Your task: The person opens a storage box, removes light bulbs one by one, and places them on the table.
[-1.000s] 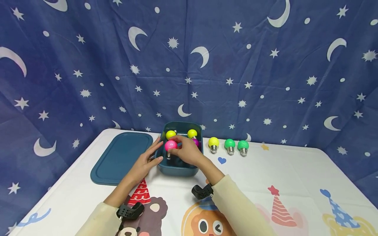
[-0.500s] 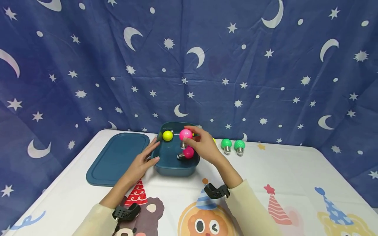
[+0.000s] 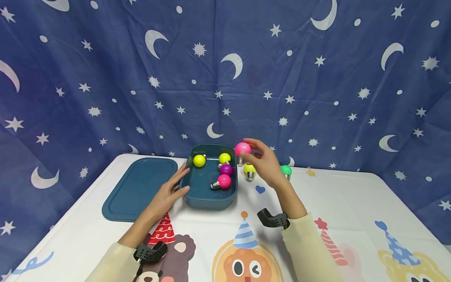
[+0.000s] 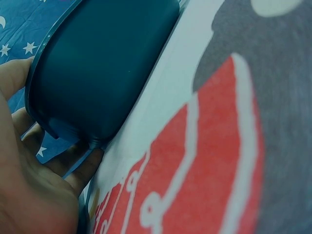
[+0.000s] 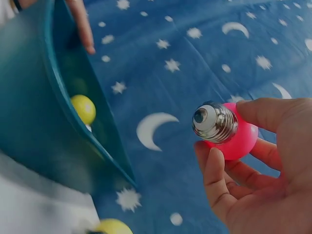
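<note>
A pink light bulb [image 3: 242, 148] with a silver screw base is pinched between the thumb and fingers of my right hand [image 3: 264, 161], just beyond the right rim of a dark teal bin [image 3: 210, 203]. In the right wrist view the base of that pink bulb [image 5: 234, 134] points toward the bin. My left hand [image 3: 168, 194] rests against the bin's left side with its fingers spread; the left wrist view shows its fingers along the wall [image 4: 102, 68]. Inside the bin lie two yellow bulbs, a purple bulb [image 3: 226, 169] and a darker pink bulb [image 3: 224, 181].
A flat teal lid [image 3: 141, 190] lies on the table left of the bin. Right of the bin, a yellow bulb [image 3: 249, 171] and a green bulb [image 3: 286, 170] stand on the printed white tablecloth [image 3: 338, 203]. A blue star-and-moon curtain [image 3: 246, 86] hangs behind.
My right hand has lifted the pink bulb out of the bin and carried it right, past the rim. It now covers one green bulb. My left hand has stayed at the bin's side.
</note>
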A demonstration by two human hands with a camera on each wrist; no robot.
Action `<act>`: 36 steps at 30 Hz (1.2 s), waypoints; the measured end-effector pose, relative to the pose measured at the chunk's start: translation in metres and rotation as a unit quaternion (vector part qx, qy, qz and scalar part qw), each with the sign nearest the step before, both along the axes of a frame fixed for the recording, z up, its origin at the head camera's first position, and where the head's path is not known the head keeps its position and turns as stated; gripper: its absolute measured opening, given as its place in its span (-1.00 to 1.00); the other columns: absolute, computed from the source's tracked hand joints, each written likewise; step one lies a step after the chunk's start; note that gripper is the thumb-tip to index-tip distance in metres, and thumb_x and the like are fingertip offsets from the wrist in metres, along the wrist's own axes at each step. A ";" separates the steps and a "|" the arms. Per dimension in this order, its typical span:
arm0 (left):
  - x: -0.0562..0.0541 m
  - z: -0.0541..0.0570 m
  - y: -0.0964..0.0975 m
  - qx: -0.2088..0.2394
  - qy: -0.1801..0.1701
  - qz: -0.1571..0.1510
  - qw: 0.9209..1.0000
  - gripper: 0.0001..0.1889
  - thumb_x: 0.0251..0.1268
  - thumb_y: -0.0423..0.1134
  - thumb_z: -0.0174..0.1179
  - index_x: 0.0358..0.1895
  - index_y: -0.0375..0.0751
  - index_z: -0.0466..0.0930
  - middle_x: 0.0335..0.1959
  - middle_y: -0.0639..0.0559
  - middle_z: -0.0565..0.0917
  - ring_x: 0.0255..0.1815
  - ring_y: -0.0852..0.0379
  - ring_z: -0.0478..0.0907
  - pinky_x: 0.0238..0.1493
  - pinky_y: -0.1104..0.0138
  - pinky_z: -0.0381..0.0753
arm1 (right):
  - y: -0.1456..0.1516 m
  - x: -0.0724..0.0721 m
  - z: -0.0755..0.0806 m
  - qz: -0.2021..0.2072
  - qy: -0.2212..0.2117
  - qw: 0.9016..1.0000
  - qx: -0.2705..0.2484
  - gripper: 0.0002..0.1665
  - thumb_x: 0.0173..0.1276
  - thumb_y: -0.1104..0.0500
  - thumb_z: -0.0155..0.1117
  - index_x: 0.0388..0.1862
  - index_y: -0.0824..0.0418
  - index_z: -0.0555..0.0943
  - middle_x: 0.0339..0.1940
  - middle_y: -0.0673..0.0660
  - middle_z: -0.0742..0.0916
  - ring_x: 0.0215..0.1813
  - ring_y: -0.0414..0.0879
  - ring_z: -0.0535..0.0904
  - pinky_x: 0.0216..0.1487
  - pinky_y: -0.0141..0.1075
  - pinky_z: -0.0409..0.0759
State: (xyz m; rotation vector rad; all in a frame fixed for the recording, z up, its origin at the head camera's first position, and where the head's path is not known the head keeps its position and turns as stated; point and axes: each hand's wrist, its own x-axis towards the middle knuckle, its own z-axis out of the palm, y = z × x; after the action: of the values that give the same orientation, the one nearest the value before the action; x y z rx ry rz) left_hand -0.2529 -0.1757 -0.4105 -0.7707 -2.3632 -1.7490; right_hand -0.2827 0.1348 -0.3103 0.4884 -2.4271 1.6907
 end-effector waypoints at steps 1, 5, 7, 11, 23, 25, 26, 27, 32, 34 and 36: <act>0.000 0.001 0.000 -0.001 -0.001 0.000 1.000 -0.40 0.41 -0.28 0.08 0.47 -0.19 0.15 0.54 -0.07 -0.07 0.52 -0.10 -0.17 0.35 -0.21 0.00 | 0.005 -0.001 0.000 -0.007 0.001 1.000 -0.002 -0.44 0.35 0.12 0.27 0.32 0.09 0.43 0.14 0.15 0.53 0.01 0.05 0.60 0.01 -0.13 0.61; 0.001 0.001 0.001 -0.004 -0.001 0.002 1.000 -0.40 0.41 -0.27 0.08 0.47 -0.18 0.15 0.54 -0.08 -0.07 0.52 -0.10 -0.17 0.35 -0.21 0.01 | 0.028 -0.004 0.002 -0.038 0.006 0.999 0.004 -0.42 0.35 0.08 0.28 0.33 0.10 0.42 0.17 0.17 0.52 0.06 0.07 0.58 0.03 -0.06 0.59; 0.002 0.002 0.001 -0.004 0.001 0.002 1.000 -0.40 0.41 -0.28 0.08 0.47 -0.19 0.15 0.54 -0.07 -0.06 0.52 -0.10 -0.17 0.34 -0.21 0.01 | 0.039 -0.005 0.002 -0.054 0.005 0.999 0.007 -0.40 0.35 0.03 0.28 0.34 0.09 0.41 0.17 0.17 0.52 0.06 0.07 0.57 0.04 -0.06 0.58; 0.002 0.001 0.001 -0.004 0.007 0.002 1.000 -0.40 0.41 -0.29 0.08 0.47 -0.20 0.15 0.54 -0.06 -0.06 0.52 -0.12 -0.17 0.34 -0.22 0.02 | 0.060 -0.005 0.004 -0.080 0.008 0.997 -0.001 -0.34 0.35 -0.02 0.27 0.36 0.16 0.38 0.18 0.20 0.52 0.06 0.07 0.56 0.03 -0.14 0.60; 0.002 0.001 0.000 -0.005 0.005 0.004 1.000 -0.41 0.42 -0.28 0.07 0.47 -0.19 0.16 0.54 -0.07 -0.07 0.52 -0.13 -0.18 0.34 -0.22 0.01 | 0.115 -0.004 -0.005 -0.196 -0.016 0.980 -0.022 -0.34 0.41 -0.05 0.18 0.42 0.13 0.34 0.27 0.20 0.46 -0.02 -0.08 0.52 0.00 -0.36 0.58; 0.002 0.001 0.000 -0.002 0.004 0.002 1.000 -0.41 0.42 -0.28 0.07 0.47 -0.21 0.15 0.55 -0.07 -0.07 0.52 -0.14 -0.18 0.34 -0.22 -0.01 | 0.122 -0.004 -0.007 -0.208 -0.022 0.978 -0.022 -0.34 0.42 -0.05 0.17 0.43 0.12 0.33 0.29 0.21 0.45 -0.01 -0.09 0.52 0.02 -0.35 0.57; 0.001 0.001 0.000 -0.001 0.004 0.002 1.000 -0.41 0.42 -0.28 0.07 0.47 -0.22 0.15 0.55 -0.07 -0.07 0.52 -0.14 -0.18 0.34 -0.22 -0.02 | 0.125 -0.004 -0.009 -0.214 -0.026 0.976 -0.020 -0.34 0.42 -0.04 0.16 0.44 0.13 0.33 0.29 0.21 0.45 -0.01 -0.09 0.51 0.03 -0.34 0.57; 0.001 0.001 0.000 0.000 0.003 0.002 1.000 -0.41 0.42 -0.28 0.07 0.47 -0.22 0.15 0.55 -0.06 -0.07 0.52 -0.14 -0.18 0.34 -0.22 -0.02 | 0.128 -0.004 -0.011 -0.221 -0.031 0.975 -0.017 -0.34 0.42 -0.04 0.15 0.44 0.12 0.32 0.30 0.21 0.44 0.01 -0.09 0.51 0.04 -0.33 0.56; 0.001 0.001 0.000 0.000 -0.001 0.002 1.000 -0.41 0.42 -0.28 0.07 0.47 -0.19 0.15 0.55 -0.02 -0.07 0.52 -0.11 -0.18 0.36 -0.21 -0.03 | 0.141 -0.006 -0.023 -0.259 -0.055 0.964 -0.008 -0.34 0.43 -0.02 0.12 0.45 0.12 0.30 0.33 0.22 0.43 0.11 0.01 0.48 0.10 -0.26 0.54; 0.002 0.001 0.000 0.000 -0.002 0.001 1.000 -0.41 0.42 -0.28 0.07 0.47 -0.18 0.15 0.55 -0.02 -0.07 0.52 -0.09 -0.19 0.36 -0.20 -0.03 | 0.145 -0.008 -0.030 -0.273 -0.061 0.960 0.002 -0.35 0.43 0.00 0.12 0.45 0.13 0.31 0.33 0.24 0.44 0.11 0.02 0.47 0.05 -0.31 0.56; 0.001 0.001 -0.001 -0.002 -0.002 0.001 1.000 -0.41 0.42 -0.27 0.07 0.47 -0.17 0.15 0.55 -0.02 -0.07 0.52 -0.09 -0.19 0.36 -0.20 -0.03 | 0.149 -0.009 -0.039 -0.281 -0.066 0.957 0.016 -0.35 0.43 0.02 0.12 0.44 0.16 0.32 0.31 0.26 0.46 0.06 0.00 0.49 -0.05 -0.40 0.56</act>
State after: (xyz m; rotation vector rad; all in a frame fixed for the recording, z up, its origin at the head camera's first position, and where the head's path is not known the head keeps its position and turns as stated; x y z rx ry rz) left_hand -0.2515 -0.1763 -0.4100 -0.7666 -2.3708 -1.7473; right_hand -0.2917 0.2840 -0.3490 -0.3048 -2.3646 1.4661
